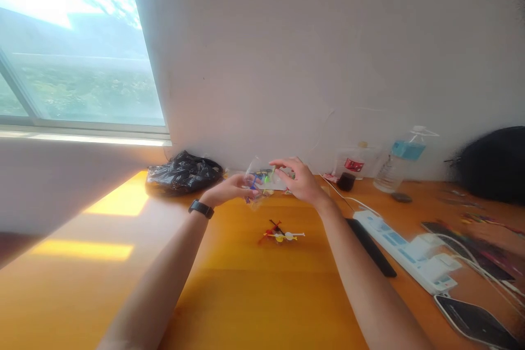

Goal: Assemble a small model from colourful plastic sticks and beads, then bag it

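My left hand (235, 188), with a dark band at the wrist, grips a clear plastic bag (255, 167). Blue and green small plastic pieces show in or against the bag. At the bag's right side my right hand (297, 179) is closed, thumb and forefinger around a small yellow-green plastic piece (273, 170). Below both hands, a little heap of thin plastic pieces with round parts (281, 235) lies on the wooden table (254, 295); they are red, black, yellow and white. The exact shape of the held piece is too small to make out.
A black plastic bag (184, 173) sits by the wall at left. On the right are a power strip (404, 251) with cables, a black bar (371, 246), a phone (476, 320), a cola bottle (348, 175) and a large water bottle (389, 172). Several small items lie behind my hands.
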A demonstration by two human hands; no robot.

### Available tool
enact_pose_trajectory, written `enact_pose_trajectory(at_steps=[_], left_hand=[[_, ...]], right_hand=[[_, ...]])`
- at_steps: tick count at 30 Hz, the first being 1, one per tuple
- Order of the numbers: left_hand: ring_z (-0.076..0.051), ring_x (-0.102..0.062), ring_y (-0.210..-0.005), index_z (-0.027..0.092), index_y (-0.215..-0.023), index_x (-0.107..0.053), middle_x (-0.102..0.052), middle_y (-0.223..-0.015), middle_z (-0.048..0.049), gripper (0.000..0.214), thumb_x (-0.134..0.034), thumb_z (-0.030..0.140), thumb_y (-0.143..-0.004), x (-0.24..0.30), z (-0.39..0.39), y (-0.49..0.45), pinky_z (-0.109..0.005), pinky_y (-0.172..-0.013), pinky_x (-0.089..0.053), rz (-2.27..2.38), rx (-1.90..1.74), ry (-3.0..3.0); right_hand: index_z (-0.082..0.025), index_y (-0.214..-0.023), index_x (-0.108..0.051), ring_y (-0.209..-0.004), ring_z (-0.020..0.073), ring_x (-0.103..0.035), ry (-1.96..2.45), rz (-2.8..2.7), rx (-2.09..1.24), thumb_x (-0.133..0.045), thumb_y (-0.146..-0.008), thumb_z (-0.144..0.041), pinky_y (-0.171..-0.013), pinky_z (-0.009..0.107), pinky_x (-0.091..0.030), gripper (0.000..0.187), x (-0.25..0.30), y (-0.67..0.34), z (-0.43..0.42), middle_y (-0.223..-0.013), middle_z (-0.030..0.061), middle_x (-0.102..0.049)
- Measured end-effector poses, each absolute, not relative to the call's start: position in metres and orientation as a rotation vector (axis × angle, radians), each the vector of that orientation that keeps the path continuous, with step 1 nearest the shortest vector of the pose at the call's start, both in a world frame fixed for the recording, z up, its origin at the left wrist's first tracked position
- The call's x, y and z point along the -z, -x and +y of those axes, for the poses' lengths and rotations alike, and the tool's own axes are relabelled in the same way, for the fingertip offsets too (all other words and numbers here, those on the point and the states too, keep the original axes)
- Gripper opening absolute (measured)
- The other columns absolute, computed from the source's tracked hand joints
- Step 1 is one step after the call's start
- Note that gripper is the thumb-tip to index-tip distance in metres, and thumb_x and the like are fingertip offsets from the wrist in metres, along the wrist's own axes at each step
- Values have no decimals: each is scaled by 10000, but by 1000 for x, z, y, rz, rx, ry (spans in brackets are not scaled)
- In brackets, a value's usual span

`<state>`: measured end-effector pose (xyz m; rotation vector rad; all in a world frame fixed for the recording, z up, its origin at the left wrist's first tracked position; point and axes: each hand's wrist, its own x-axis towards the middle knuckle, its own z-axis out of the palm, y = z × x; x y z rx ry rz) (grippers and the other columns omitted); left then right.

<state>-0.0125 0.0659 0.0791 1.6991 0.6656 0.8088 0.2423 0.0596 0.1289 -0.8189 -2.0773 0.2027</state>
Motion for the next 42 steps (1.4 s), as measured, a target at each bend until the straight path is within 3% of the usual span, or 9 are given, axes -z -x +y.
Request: enact_pose_trajectory(at_steps=[4,9,14,20,27,32,42], left_hand=[[-198,-704,-864,136,-1263,-658,-730,-1097,-145,515,-813,358,-825,-79,66,12,-300,-726,-557,639,-825,-1692],[-193,-707,-845,157,-1329,-640,-725,-1134,-143,561,-806,363,-834,-81,62,10,-299,-727,-561,613,-777,-1678],[-172,-696,-784,139,-1242,-709,-753,-1025,-118,477,-793,390,-846,-82,61,11,-267,-686,-553,601,-650,-1742],[-161,-690,-695,123,-1074,-745,-746,-851,-86,428,-812,454,-811,-87,63,22,-254,-633,-551,704,-566,-1810],[-183,-710,-658,145,-1156,-701,-738,-799,-70,486,-802,463,-803,-105,58,31,-262,-590,-556,966,-523,-1907],[-184,-704,-640,148,-1127,-724,-758,-825,-83,463,-805,448,-784,-110,53,37,-252,-550,-525,1038,-499,-1937],[-139,-662,-630,153,-1114,-741,-768,-997,-120,505,-649,597,-894,-111,47,40,-244,-585,-525,941,-498,-1864]], right_hand=[[-322,-1394,-601,-1109,246,-597,835,-2144,-358,-510,-1015,-347,-915,394,-514,390,-134,-243,49,-1110,52,-727],[-353,-1465,-529,-1076,211,-632,826,-2235,-666,-440,-1044,-421,-877,345,-542,435,-137,-244,41,-1173,37,-699],[-318,-1401,-590,-845,174,-605,855,-2197,-599,-496,-1008,-415,-788,315,-534,415,-136,-244,43,-1012,27,-664],[-291,-1276,-663,-781,159,-584,909,-2208,-547,-602,-930,-377,-749,293,-504,362,-127,-250,58,-900,7,-625],[-219,-1087,-651,-709,135,-569,957,-2107,-553,-756,-773,-369,-680,262,-473,363,-101,-242,78,-838,-13,-624],[-214,-1131,-609,-726,148,-600,964,-2118,-605,-740,-747,-298,-685,256,-470,415,-88,-230,81,-796,-22,-637],[-191,-1144,-586,-660,127,-582,957,-1964,-767,-622,-749,-256,-619,243,-453,403,-71,-234,98,-795,-30,-587]])
